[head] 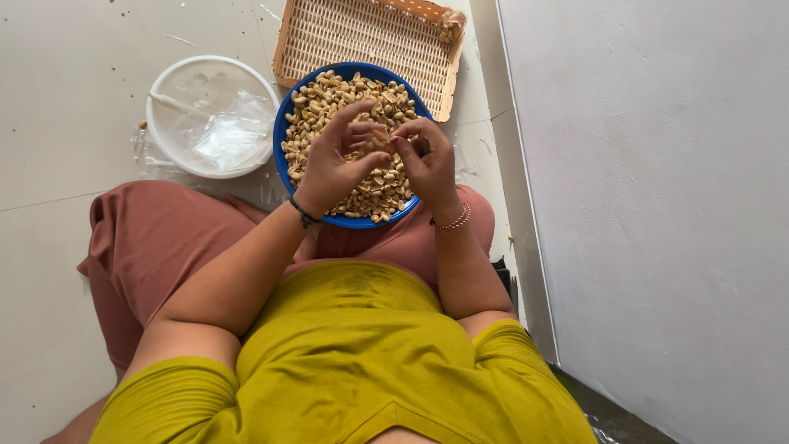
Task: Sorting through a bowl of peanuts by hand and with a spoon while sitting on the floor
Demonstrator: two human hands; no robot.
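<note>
Both hands hover over a round blue plastic bowl [289, 164] heaped with pale shelled peanuts [380, 191], which rests on the person's lap, directly beneath the hands. The left hand [339, 156] is half curled, its thumb and fingers pinching what looks like 1 small peanut; the right hand [427, 160] meets it fingertip to fingertip, also pinched, though whether it grips the same nut I cannot tell.

Judging by the bowl, the sorting or skinning is far from finished: the heap is nearly full. Beyond the hands lies a rectangular woven wicker tray [362, 37], almost bare apart from a small bit in its far corner. Left of the hands sits a round white plastic basin [164, 82] holding a crumpled clear plastic bag [230, 131].

A white wall [649, 205] stands close to the right hand, limiting reach there; the tiled floor [66, 123] opens widely to the left.
</note>
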